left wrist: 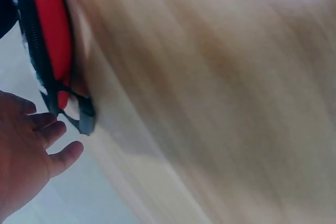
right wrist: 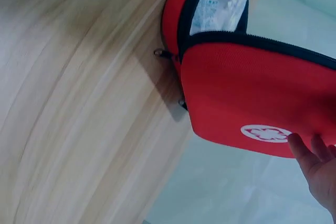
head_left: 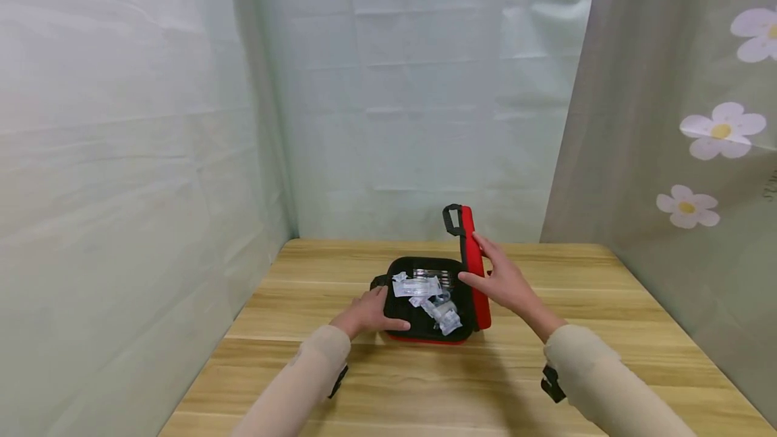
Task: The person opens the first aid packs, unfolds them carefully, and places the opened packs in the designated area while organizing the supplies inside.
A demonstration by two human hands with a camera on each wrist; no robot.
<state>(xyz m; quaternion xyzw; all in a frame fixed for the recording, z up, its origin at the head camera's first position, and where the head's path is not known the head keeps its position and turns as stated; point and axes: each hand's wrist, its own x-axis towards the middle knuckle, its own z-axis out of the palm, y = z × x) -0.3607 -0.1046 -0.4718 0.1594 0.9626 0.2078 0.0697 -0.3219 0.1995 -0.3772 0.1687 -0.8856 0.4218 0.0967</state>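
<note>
A red zip-up first aid kit (head_left: 419, 338) lies unzipped on the wooden table. Its black-lined lower half holds clear plastic packets (head_left: 419, 287) and a row of slim sticks (head_left: 432, 275). The lid (right wrist: 247, 87), with a white emblem outside, stands up on the right. My right hand (head_left: 506, 282) grips that lid, thumb over the near edge and fingers against the outer face. At the kit's left corner rests my left hand (head_left: 367, 312), thumb stretched over the rim. In the left wrist view its fingers are loosely spread beside a black strap (left wrist: 84, 116).
Pale cloth sheets (head_left: 425, 100) hang behind and on the left of the table (head_left: 291, 369). A grey sheet with white flowers (head_left: 722, 130) hangs on the right. A black loop (head_left: 450, 220) juts from the lid's top, and zipper pulls (right wrist: 163, 53) hang at the hinge side.
</note>
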